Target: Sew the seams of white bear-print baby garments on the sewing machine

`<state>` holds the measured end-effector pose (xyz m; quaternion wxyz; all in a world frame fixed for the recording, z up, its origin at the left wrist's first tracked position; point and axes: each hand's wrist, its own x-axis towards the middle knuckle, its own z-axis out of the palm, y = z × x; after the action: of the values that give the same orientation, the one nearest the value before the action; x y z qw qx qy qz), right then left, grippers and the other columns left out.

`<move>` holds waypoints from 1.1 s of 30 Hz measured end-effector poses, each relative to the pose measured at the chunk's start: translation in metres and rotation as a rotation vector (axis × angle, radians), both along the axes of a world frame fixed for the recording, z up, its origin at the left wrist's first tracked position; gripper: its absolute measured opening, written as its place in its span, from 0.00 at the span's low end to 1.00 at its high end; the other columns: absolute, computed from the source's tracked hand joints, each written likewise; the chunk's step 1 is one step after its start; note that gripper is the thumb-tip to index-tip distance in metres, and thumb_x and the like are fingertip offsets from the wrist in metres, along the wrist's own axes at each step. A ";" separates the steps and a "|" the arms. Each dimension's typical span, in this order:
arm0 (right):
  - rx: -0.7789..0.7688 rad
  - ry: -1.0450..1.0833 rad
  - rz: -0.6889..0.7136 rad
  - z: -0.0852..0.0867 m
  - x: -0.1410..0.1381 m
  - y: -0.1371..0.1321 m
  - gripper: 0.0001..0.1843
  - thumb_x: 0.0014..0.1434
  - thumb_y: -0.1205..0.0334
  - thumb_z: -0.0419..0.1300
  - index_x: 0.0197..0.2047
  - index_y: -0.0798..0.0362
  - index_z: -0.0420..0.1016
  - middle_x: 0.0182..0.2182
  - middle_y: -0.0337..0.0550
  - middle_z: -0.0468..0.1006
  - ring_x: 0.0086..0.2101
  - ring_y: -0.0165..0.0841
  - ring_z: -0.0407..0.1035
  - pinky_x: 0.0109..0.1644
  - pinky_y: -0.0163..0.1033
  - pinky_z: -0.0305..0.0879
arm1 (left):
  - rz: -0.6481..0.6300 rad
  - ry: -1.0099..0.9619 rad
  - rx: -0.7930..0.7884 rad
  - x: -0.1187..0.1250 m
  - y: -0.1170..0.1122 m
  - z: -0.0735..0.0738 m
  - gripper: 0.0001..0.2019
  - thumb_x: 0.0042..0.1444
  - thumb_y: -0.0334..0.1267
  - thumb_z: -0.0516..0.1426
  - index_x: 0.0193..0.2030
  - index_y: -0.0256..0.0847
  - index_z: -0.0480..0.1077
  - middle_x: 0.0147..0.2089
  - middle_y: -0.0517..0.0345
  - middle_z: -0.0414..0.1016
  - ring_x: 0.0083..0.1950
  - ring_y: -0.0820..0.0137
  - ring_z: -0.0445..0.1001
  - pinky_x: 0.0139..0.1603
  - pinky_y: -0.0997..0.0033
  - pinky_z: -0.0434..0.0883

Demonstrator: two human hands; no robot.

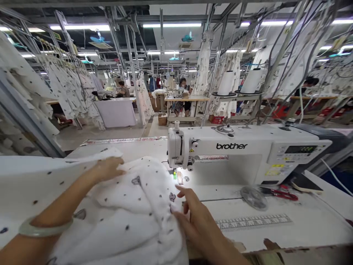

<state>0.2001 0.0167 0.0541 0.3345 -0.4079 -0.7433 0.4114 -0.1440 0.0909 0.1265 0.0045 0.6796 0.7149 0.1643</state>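
A white fabric piece [129, 221] printed with small dark dots and little motifs lies bunched over the left part of the sewing table. My left hand [109, 169], with a pale bangle on its wrist, grips the cloth near its far side, fingers curled in. At the right edge of the cloth is my right hand [194, 211]; its thumb and forefinger are apart, the thumb touching the fabric. Just beyond the forefinger stands the lit needle area of a white Brother sewing machine [204, 145]. The cloth's edge lies left of the presser foot [174, 174].
A clear round disc [253, 197], red-handled scissors [284, 194] and a dark flat object [306, 184] lie right on the table. A ruler strip [255, 221] runs along its front. Thread cones [226, 84] stand behind the machine. Garments hang around; people sit at other machines.
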 end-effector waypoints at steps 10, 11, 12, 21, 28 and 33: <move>0.215 -0.568 0.195 0.011 -0.036 0.000 0.32 0.57 0.47 0.63 0.60 0.53 0.63 0.43 0.52 0.76 0.41 0.47 0.71 0.44 0.47 0.65 | -0.356 -0.021 -0.171 0.112 0.039 -0.053 0.12 0.62 0.38 0.48 0.44 0.44 0.72 0.49 0.52 0.76 0.55 0.61 0.71 0.53 0.65 0.67; 0.218 -0.616 0.215 0.012 -0.040 0.003 0.26 0.58 0.55 0.62 0.58 0.53 0.65 0.42 0.52 0.76 0.39 0.46 0.71 0.42 0.46 0.65 | -0.331 -0.012 -0.175 0.117 0.044 -0.057 0.11 0.61 0.39 0.49 0.44 0.43 0.72 0.49 0.49 0.76 0.55 0.59 0.71 0.53 0.62 0.66; 0.219 -0.622 0.230 0.013 -0.041 0.006 0.20 0.57 0.62 0.59 0.54 0.53 0.69 0.41 0.51 0.75 0.38 0.44 0.71 0.40 0.44 0.64 | -0.298 -0.002 -0.180 0.119 0.049 -0.061 0.10 0.60 0.40 0.51 0.43 0.41 0.71 0.50 0.46 0.75 0.54 0.56 0.71 0.53 0.60 0.66; -0.980 0.424 0.356 0.010 0.010 0.024 0.25 0.33 0.64 0.71 0.38 0.52 0.72 0.27 0.29 0.61 0.21 0.20 0.51 0.24 0.26 0.49 | -0.376 -0.145 -0.490 0.086 0.022 -0.049 0.16 0.52 0.47 0.57 0.22 0.42 0.59 0.24 0.64 0.64 0.29 0.68 0.65 0.34 0.70 0.62; -0.054 -0.100 0.598 0.023 0.034 0.044 0.35 0.50 0.79 0.54 0.61 0.48 0.67 0.48 0.42 0.74 0.46 0.32 0.69 0.52 0.35 0.64 | -0.453 -0.400 -0.467 0.091 0.010 -0.041 0.05 0.54 0.39 0.54 0.33 0.43 0.60 0.32 0.65 0.64 0.34 0.71 0.64 0.34 0.74 0.62; 0.850 -0.328 0.654 0.010 0.022 0.078 0.22 0.64 0.77 0.50 0.61 0.61 0.64 0.48 0.51 0.75 0.50 0.35 0.66 0.57 0.39 0.62 | -0.423 -0.457 -0.340 0.105 0.006 -0.030 0.13 0.51 0.34 0.51 0.44 0.45 0.66 0.36 0.64 0.67 0.39 0.70 0.67 0.39 0.73 0.63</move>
<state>0.2224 0.0948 0.0637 0.2045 -0.0441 -0.9738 0.0894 -0.0392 0.0973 0.0965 0.3114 0.7478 0.5560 0.1860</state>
